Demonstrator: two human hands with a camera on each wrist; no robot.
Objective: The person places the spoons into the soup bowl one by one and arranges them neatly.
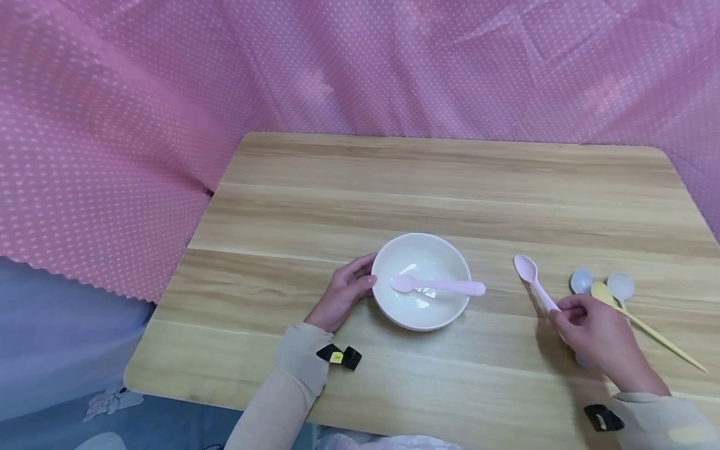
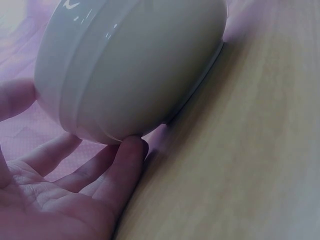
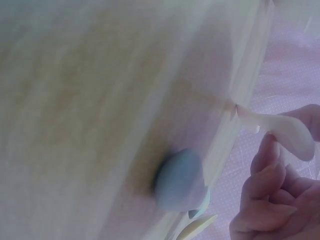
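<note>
Pinching a pink spoon (image 1: 527, 270) in our R hand (image 1: 602, 334), we've got it right of the white bowl (image 1: 422, 250). Our L hand (image 1: 344, 292) grips the bowl's left side; a 2nd pink spoon (image 1: 447, 285) pokes out over its right rim. A yellow spoon (image 1: 603, 292) & 2 pale spoons (image 1: 621, 286) lie by our R hand.

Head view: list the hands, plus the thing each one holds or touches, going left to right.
Left hand, white bowl, gripped pink spoon, right hand.
</note>
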